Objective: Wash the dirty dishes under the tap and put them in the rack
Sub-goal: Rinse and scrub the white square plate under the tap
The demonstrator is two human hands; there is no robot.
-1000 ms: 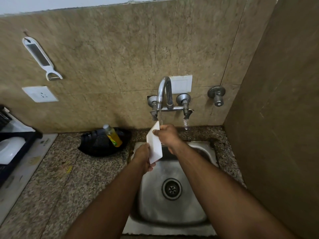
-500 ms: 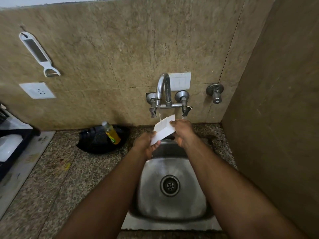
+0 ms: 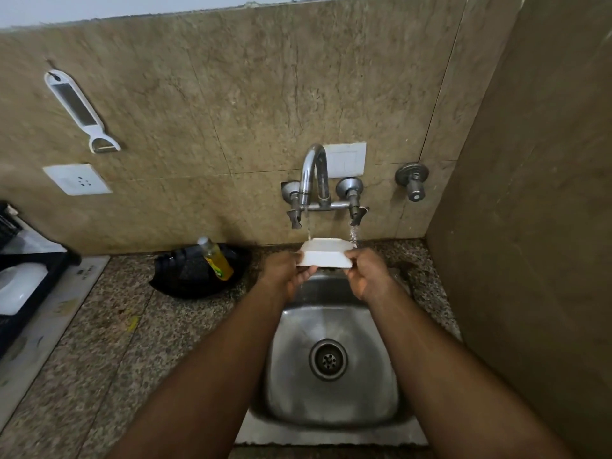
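I pinch the white dish [image 3: 326,259] by its ends, left hand [image 3: 285,273] at nine o'clock, right hand [image 3: 368,272] at three, level under the tap [image 3: 313,175] above the sink [image 3: 331,342]. Wet fingertips could slip, dropping it; the rack [image 3: 29,260] sits far at nine o'clock.

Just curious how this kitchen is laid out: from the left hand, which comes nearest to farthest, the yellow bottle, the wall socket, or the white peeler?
1. Yellow bottle, on the counter just left of the left hand.
2. Wall socket, on the wall, far left.
3. White peeler, hanging above the socket.
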